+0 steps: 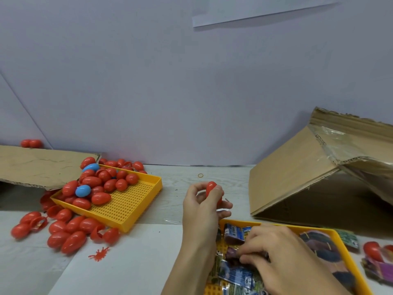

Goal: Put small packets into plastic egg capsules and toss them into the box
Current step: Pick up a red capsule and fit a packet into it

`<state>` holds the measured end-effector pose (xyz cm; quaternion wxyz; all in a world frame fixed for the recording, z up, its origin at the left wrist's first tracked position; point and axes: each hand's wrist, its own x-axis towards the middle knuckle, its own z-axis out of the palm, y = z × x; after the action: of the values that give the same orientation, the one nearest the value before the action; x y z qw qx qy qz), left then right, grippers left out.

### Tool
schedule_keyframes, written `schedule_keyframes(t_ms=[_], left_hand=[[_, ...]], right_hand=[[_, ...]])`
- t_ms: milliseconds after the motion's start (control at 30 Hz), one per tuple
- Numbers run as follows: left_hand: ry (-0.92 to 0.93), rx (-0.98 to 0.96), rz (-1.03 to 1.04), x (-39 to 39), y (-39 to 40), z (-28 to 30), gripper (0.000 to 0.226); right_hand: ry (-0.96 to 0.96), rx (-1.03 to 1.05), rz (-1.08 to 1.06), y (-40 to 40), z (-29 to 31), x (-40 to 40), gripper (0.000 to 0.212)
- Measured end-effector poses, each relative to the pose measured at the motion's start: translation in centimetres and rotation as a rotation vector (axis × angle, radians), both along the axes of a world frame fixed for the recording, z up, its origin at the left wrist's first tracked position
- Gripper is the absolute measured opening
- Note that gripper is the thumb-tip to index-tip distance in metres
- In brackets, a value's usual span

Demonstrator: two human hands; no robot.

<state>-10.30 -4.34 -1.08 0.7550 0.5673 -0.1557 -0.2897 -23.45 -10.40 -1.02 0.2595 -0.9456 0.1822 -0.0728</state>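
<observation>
My left hand holds a red egg capsule upright between thumb and fingers, above the table's middle. Lower right, my right hand reaches into a yellow tray of small packets and pinches a dark packet with its fingertips. More packets lie in that tray, partly hidden by the hand. A cardboard box lies tipped on its side at the right, its opening facing me.
A second yellow tray at the left holds several red capsules and two blue ones. More red capsules are scattered on the table before it. A cardboard flap lies far left. A rubber band is mid-table. A red capsule sits far right.
</observation>
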Motion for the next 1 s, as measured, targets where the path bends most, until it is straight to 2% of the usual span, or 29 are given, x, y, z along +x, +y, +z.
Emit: schedule_keyframes(t_ms=[100,200,300,367,500,600,700,800,1000], left_hand=[[0.006,-0.004,-0.004,0.0,0.0,0.0,0.011],[-0.003,-0.013,0.002,0.2,0.1,-0.1,0.014],[-0.017,-0.003,-0.003,0.4,0.1,-0.2,0.014],[-0.024,0.018,-0.034,0.4,0.2,-0.3,0.011],[-0.114,0.086,-0.166,0.1,0.2,-0.2,0.019],[-0.214,0.126,-0.311,-0.2,0.4,0.3,0.012],[-0.288,0.173,-0.422,-0.5,0.6,0.8,0.028],[-0.355,0.179,-0.44,-0.6,0.8,0.8,0.032],[-0.341,0.124,-0.419,-0.7,0.9,0.9,0.018]], right_hand=[[-0.022,-0.006,-0.015,0.1,-0.1,0.0,0.024],[-0.25,-0.005,-0.199,0.9,-0.5,-0.3,0.01],[-0.488,0.022,-0.346,1.0,-0.9,-0.6,0.019],[-0.561,0.076,-0.417,1.0,-0.8,-0.8,0.016],[-0.64,0.247,-0.508,0.7,-0.8,-0.9,0.016],[-0.705,0.355,-0.535,0.6,-0.6,-0.9,0.021],[-0.785,0.446,-0.542,0.5,-0.4,-0.8,0.028],[-0.838,0.502,-0.542,0.4,-0.4,-0.8,0.018],[-0.836,0.539,-0.533,0.1,-0.5,-1.0,0.02]])
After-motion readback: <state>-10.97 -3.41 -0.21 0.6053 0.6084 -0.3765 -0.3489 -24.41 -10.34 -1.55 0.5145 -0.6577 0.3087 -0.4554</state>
